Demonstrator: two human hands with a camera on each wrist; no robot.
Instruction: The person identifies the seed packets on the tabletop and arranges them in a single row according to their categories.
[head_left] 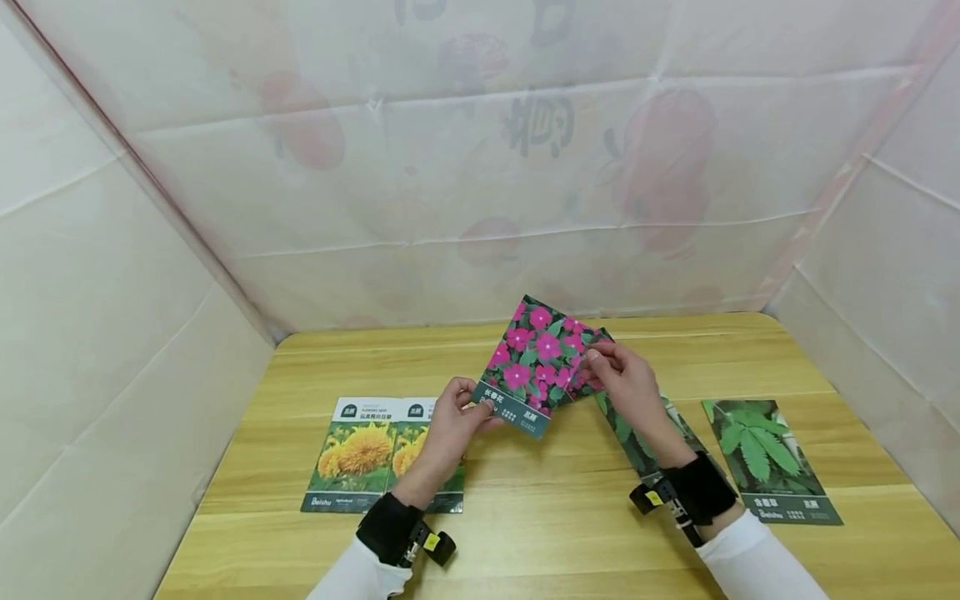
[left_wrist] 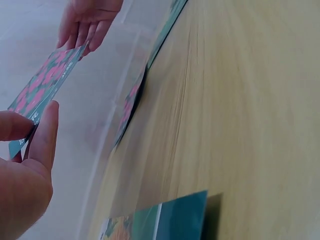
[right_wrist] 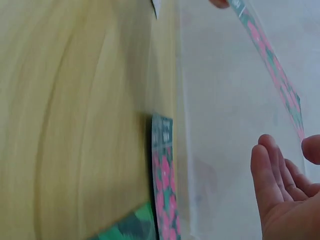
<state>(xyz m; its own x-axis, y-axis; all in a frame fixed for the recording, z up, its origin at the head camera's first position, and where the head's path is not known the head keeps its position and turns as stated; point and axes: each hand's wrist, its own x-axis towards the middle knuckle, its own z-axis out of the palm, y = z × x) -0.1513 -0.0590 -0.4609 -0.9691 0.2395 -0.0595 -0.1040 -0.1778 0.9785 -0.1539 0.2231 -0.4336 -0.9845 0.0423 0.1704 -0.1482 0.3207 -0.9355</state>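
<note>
White left sleeve [head_left: 356, 575] and right sleeve [head_left: 757, 558] nearest, both on the near side of the raised pink-flower packet [head_left: 536, 358]; black wristbands [head_left: 390, 527] past the cuffs. Raised pink-flower packet: clear of the wooden table [head_left: 525, 525], tilted, between the two hands. Left hand [head_left: 453, 417]: thumb and finger pinch its label end, a narrow grip with the packet in it. Right hand [head_left: 626, 375]: at the packet's opposite end; thumb and fingers wide apart, fingers loosely extended. Cannot tell if the thumb touches the packet. Second pink-flower packet [right_wrist: 165, 185]: down on the table, below the raised one and to its right, partly covered. Yellow-flower packets [head_left: 352, 458]: two, side by side, left of the raised one; inner one partly behind the left arm. Broad-leaf packet [head_left: 678, 421]: right of it, beneath the right forearm. Fern-leaf packet [head_left: 765, 450]: farther right. Pale sheet wall [head_left: 420, 192]: beyond it, faint red prints.
</note>
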